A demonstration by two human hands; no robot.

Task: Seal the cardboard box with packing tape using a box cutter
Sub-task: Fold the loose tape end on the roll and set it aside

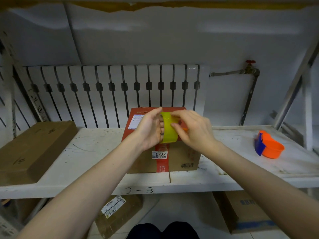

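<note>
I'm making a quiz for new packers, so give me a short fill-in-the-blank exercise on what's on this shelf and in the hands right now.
1. Both hands, the left hand and the right hand, hold a roll of ____ packing tape.
2. The white sticker on the front of the red-topped cardboard box reads ____.
3. The orange and blue plastic tape dispenser lies on the white shelf to the ____ of that box.

Missing words: yellow; 8737; right

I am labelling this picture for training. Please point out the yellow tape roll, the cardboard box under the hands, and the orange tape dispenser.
yellow tape roll (170,131), head view, on its outer band.
cardboard box (187,156), head view, on its brown front side.
orange tape dispenser (271,148), head view, on its orange body.
</note>
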